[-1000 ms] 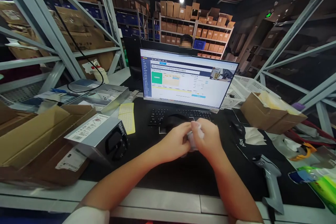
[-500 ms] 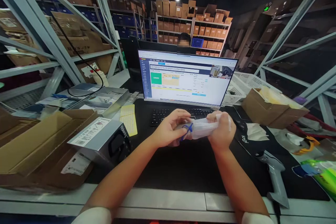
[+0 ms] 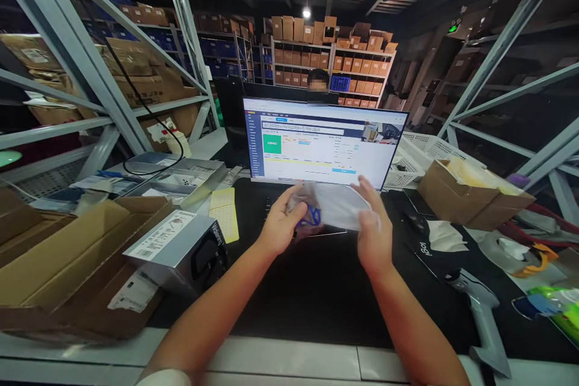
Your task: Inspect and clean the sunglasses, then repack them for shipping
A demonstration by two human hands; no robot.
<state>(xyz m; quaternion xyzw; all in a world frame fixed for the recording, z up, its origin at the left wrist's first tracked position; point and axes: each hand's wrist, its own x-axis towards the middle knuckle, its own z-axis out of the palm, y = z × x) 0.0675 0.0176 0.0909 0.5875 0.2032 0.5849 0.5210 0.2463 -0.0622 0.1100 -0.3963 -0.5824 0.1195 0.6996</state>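
Observation:
A translucent plastic bag (image 3: 344, 206) with blue markings stretches between my hands above the keyboard (image 3: 270, 202). My left hand (image 3: 284, 220) is closed on its left end, thumb in front over the blue part. Something brownish shows through the plastic there; I cannot make out what it is. At the right end, my right hand (image 3: 374, 226) has its thumb against the bag and its fingers behind, loosely curled and blurred by motion. The bag looks spread fairly flat. Behind it stands a lit monitor (image 3: 307, 151).
Left are an open cardboard box (image 3: 81, 277), a grey product box (image 3: 174, 247) and yellow label sheets (image 3: 224, 214). Right are a mouse (image 3: 420, 223), a barcode scanner (image 3: 479, 307), a carton (image 3: 470, 196) and a green bottle (image 3: 554, 307). A person (image 3: 318, 81) is behind the monitor.
The bag, bunched in my right fist before, now spreads wider and flatter. My right hand has loosened its fingers. The view has tilted slightly upward.

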